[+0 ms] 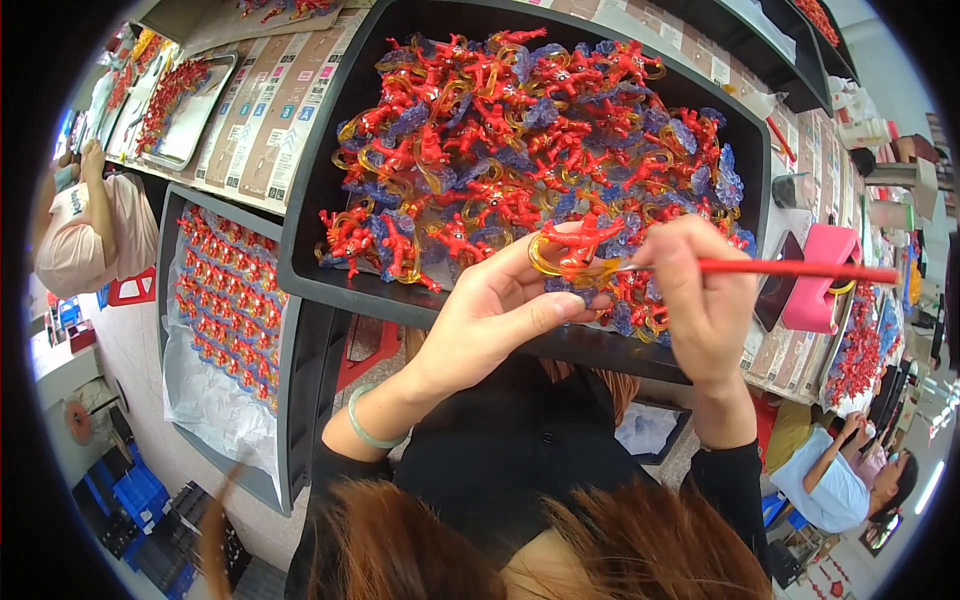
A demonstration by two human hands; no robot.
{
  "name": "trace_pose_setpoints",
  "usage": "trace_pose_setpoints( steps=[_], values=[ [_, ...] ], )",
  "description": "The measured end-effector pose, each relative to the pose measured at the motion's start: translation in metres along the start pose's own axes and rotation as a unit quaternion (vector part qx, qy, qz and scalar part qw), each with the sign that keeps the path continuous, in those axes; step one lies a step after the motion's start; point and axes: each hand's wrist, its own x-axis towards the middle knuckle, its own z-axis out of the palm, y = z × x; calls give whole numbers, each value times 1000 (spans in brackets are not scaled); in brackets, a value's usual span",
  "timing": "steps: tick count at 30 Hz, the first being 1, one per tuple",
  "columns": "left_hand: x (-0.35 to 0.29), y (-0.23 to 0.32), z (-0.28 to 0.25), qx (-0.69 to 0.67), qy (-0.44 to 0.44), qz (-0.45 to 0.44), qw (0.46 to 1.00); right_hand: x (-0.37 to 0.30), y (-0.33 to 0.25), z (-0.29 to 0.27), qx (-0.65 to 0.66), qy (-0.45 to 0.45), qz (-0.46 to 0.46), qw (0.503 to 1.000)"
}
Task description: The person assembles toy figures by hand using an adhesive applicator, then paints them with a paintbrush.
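My left hand (490, 315) is closed round a small red plastic figurine (580, 243) with a clear yellow ring and a bluish base. In my right hand (697, 290) is a thin red-handled paintbrush (800, 268), pinched near its metal collar. The brush tip meets the figurine's yellow part, just over my left fingertips. Both hands are above the near edge of a black tray (300, 240) heaped with similar red, yellow and purple-blue figurines (500, 130). My fingers hide part of the held figurine's base.
At lower left a grey tray (290, 440) holds rows of figurines on white paper. A pink holder (822, 280) and a dark phone-like slab (777, 282) lie to the right. A metal tray (190, 110) of red parts is at far left. Other people sit at both sides.
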Motion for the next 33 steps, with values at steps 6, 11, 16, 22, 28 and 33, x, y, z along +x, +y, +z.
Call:
trace_pose_setpoints(
  steps=[6,11,16,22,28,33],
  values=[
    [-1,7,3,103,18,32,994,-2,0,4,-3,-15,-19,1000],
    [-2,21,-17,-122,73,104,984,8,26,-3,3,47,-20,999],
    [0,29,-40,-250,70,85,962,9,52,21,-271,-162,-144,938],
    [-10,33,-31,-104,80,109,985,27,56,15,-273,-121,-141,944],
    [-7,24,-13,239,168,140,946,24,40,4,28,-47,92,994],
    [-1,6,6,470,99,284,830,12,33,21,343,-7,252,905]
  ],
)
